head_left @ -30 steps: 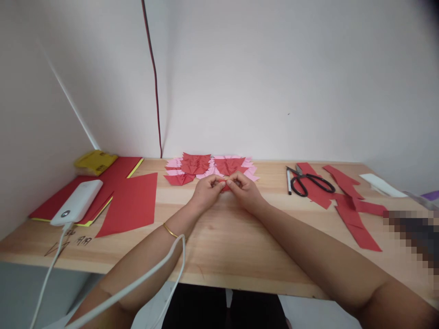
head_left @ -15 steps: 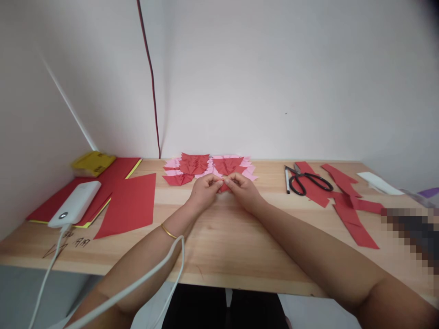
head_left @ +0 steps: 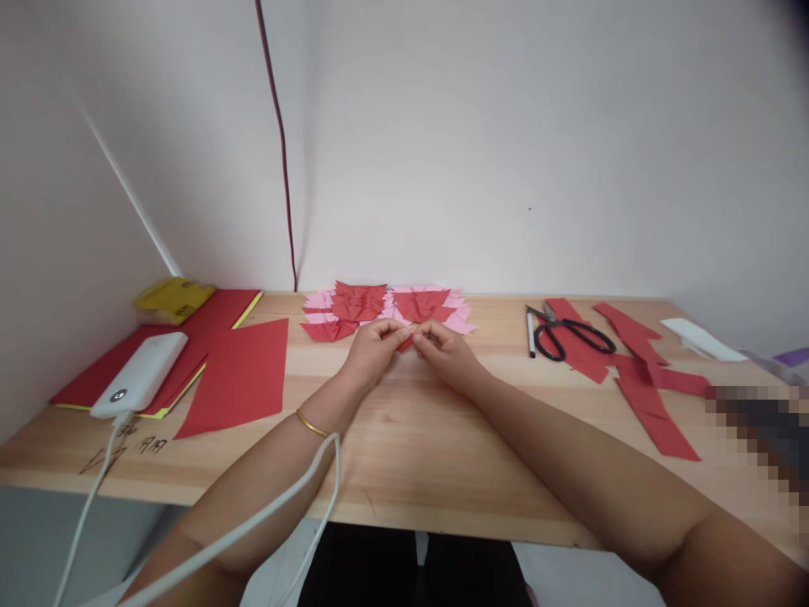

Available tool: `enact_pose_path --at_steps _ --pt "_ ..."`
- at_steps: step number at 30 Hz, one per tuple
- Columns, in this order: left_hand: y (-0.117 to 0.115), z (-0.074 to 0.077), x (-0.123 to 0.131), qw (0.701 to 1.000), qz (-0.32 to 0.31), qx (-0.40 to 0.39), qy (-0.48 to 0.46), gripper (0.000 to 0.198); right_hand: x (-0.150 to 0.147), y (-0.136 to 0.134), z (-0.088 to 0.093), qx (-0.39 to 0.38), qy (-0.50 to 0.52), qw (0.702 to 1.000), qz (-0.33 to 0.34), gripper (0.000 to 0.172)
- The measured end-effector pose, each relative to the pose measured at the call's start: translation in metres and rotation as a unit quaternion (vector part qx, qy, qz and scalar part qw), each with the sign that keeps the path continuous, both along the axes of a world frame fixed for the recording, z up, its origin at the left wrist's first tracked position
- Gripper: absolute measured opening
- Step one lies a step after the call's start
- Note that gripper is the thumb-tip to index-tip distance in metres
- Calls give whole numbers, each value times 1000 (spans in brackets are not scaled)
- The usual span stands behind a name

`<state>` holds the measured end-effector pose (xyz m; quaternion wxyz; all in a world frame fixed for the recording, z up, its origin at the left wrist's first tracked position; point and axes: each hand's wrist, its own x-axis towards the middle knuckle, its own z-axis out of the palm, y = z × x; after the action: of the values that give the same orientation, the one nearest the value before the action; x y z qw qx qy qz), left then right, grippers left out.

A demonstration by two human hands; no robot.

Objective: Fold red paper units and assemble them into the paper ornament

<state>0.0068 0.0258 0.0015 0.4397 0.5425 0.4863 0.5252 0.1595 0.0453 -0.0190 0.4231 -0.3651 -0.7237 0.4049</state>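
My left hand [head_left: 379, 347] and my right hand [head_left: 446, 352] meet near the middle of the table, thumbs and fingers pinched on a small piece of red paper [head_left: 405, 344]. Most of that paper is hidden by my fingers, so its folds do not show clearly. Just beyond my hands lie several folded red paper pieces [head_left: 359, 301] on top of folded pink paper pieces [head_left: 458, 315]. One red folded piece [head_left: 327, 330] rests left of my left hand.
Black-handled scissors [head_left: 572, 331] and a white pen [head_left: 530, 331] lie right, among red paper strips [head_left: 654, 417]. At left are a red sheet [head_left: 237, 379], a white power bank [head_left: 140, 375] with a cable [head_left: 94, 497], and a yellow packet [head_left: 177, 299]. A wall stands behind the table [head_left: 442, 472].
Both hands stay pinched on the red paper, with the thumbs slightly farther apart. The surrounding things have not moved, apart from a slight shift of the view.
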Motion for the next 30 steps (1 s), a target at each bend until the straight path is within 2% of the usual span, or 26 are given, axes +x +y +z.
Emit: enact_pose_path --at_steps 5,9,12,16,18,23,30 --pt "-2 1 -1 997 0 13 76 17 0 -1 3 29 -26 999 12 21" --pt "-3 3 -1 996 4 21 84 18 1 -2 5 30 -32 999 21 21" --pt "-2 3 0 999 13 9 48 18 1 -2 5 16 -17 1000 12 22" --pt "1 0 0 998 -12 -25 -49 23 1 0 0 -2 9 1000 -19 24" --pt "3 -2 -1 997 -13 -34 -67 23 1 1 -1 -15 22 999 -26 25" --pt "2 0 -2 1000 18 -13 -11 23 1 0 1 -12 18 1000 -10 24" --pt "-3 7 -1 998 23 4 54 24 1 -1 3 18 -18 1000 -14 21"
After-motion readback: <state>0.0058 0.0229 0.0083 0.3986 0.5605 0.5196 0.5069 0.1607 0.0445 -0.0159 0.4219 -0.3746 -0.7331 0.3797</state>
